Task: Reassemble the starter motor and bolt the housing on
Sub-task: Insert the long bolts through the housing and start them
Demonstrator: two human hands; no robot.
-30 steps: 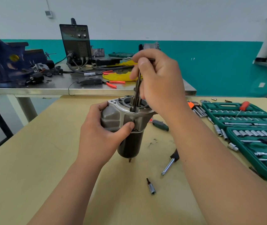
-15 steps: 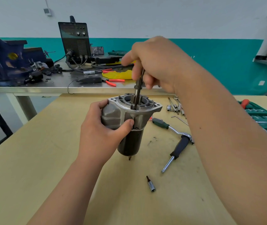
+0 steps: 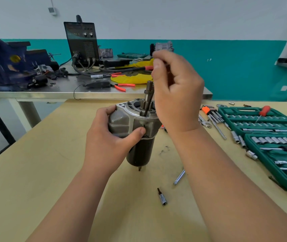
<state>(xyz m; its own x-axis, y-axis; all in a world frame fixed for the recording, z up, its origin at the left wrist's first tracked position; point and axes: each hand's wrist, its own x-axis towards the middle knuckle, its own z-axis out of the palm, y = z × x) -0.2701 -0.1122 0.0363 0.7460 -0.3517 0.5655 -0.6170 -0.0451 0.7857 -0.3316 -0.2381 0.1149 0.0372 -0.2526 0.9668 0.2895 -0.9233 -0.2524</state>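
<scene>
Fingers (image 3: 137, 132) of my left hand (image 3: 107, 145) grip the motor (image 3: 139, 152), right hand (image 3: 177, 95) pinches a bolt (image 3: 146, 109); tan table (image 3: 34, 172), steel bench (image 3: 52, 93), teal wall (image 3: 235, 67).

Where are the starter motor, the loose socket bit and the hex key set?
starter motor (image 3: 142, 152), head view, dark cylindrical body.
socket bit (image 3: 162, 199), head view, chrome socket end.
hex key set (image 3: 205, 110), head view, orange holder.

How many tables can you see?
2. The wooden table is in front, under the motor. The metal table is behind it. Others may be out of view.
</scene>
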